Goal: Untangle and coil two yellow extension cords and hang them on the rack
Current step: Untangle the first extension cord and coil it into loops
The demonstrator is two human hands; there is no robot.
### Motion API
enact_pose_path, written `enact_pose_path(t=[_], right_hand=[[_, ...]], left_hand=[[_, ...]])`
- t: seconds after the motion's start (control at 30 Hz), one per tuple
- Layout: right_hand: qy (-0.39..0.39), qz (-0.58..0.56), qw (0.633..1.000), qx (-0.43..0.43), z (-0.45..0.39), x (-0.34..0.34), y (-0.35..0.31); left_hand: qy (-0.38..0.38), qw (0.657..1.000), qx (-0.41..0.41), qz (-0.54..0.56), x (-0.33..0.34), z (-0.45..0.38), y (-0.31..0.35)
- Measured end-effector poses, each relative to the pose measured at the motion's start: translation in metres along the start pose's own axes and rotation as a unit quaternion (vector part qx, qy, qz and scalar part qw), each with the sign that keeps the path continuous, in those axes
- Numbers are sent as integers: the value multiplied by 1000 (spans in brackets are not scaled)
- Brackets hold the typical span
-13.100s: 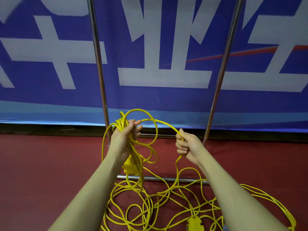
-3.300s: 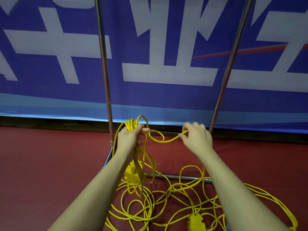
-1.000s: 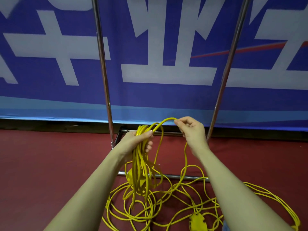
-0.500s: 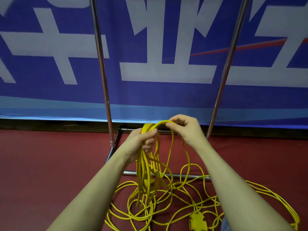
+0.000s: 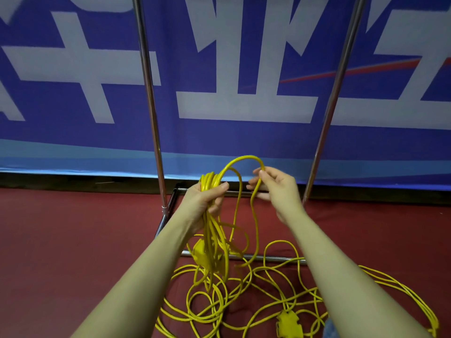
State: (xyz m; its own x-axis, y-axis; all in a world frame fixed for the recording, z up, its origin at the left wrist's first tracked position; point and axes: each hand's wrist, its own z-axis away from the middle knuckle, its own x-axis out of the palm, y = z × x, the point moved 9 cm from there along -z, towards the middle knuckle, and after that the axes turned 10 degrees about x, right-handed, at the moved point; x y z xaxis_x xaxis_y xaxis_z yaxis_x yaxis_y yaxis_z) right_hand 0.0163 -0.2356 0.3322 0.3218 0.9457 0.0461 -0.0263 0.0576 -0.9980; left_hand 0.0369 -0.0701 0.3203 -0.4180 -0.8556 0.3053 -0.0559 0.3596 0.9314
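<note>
Left hand [image 5: 207, 196] gripping a bundle of yellow cord loops [image 5: 212, 230], fingers curling round it, a yellow socket block [image 5: 201, 254] hanging within; right hand [image 5: 275, 186] pinching one raised loop of yellow cord [image 5: 246, 159] just beside. Blue banner with large white characters [image 5: 244, 103] standing behind; dark red floor [image 5: 61, 240] carrying the chrome tube rack [image 5: 151, 106]; loose tangled yellow cord [image 5: 280, 289] lying below, second yellow socket block [image 5: 288, 323] sitting among it
</note>
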Motion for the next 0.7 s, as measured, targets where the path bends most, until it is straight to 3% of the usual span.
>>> enact_pose_path(t=[0.13, 0.27, 0.47, 0.7], right_hand=[[-64, -75, 995, 33, 10, 17, -18], [-89, -110, 988, 62, 13, 29, -27], [-56, -127, 988, 66, 5, 27, -23], [-40, -117, 992, 29, 1, 18, -26]], left_hand=[[58, 998, -25, -12, -9, 2, -14], [48, 998, -36, -28, -10, 4, -25], [-32, 996, -79, -15, 4, 13, -27], [26, 996, -89, 8, 7, 10, -30]])
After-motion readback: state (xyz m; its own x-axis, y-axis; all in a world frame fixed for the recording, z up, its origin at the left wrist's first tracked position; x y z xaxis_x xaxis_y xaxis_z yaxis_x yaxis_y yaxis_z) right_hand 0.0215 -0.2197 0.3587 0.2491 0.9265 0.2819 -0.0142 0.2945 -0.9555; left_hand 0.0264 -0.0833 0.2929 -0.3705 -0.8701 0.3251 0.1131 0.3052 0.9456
